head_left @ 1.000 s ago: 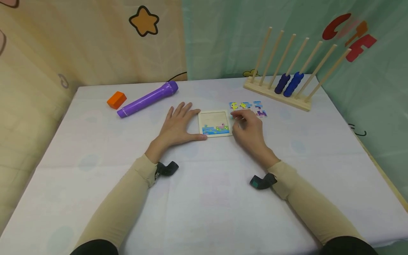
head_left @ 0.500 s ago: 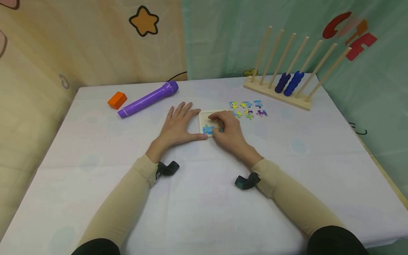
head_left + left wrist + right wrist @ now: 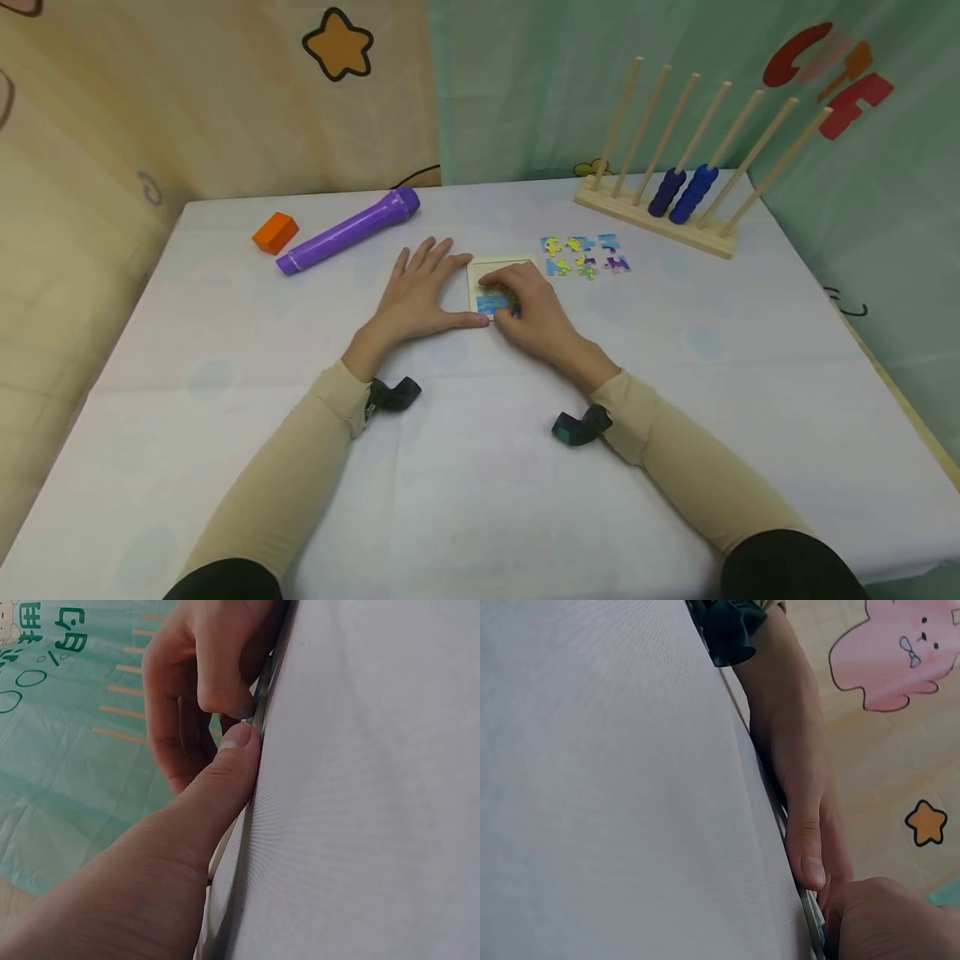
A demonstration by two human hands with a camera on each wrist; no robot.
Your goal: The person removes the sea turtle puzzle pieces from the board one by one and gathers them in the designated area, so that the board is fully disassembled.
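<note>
A small wooden puzzle tray (image 3: 498, 260) lies mid-table, with blue picture pieces (image 3: 489, 306) along its lower part. My left hand (image 3: 420, 296) lies spread at the tray's left side, its index fingertip and thumb touching the rim. Over the tray's right part, my right hand (image 3: 534, 307) bends its fingers and thumb down to pinch a puzzle piece, mostly hidden beneath it. In the left wrist view the right hand (image 3: 217, 660) sits just beyond the left thumb (image 3: 225, 761). Several loose puzzle pieces (image 3: 587, 272) lie right of the tray in two rows.
Behind the loose pieces stands a wooden peg rack (image 3: 652, 222) with dark blue beads (image 3: 666, 193) and blue beads (image 3: 693, 193) on two pegs. A purple toy microphone (image 3: 348, 232) and an orange block (image 3: 275, 233) lie back left. Curtains hang behind the white-covered table (image 3: 465, 467).
My right hand has moved left from beside the loose pieces to over the tray, uncovering more of those pieces. In the last half second its fingers have shifted slightly. The left hand stays put.
</note>
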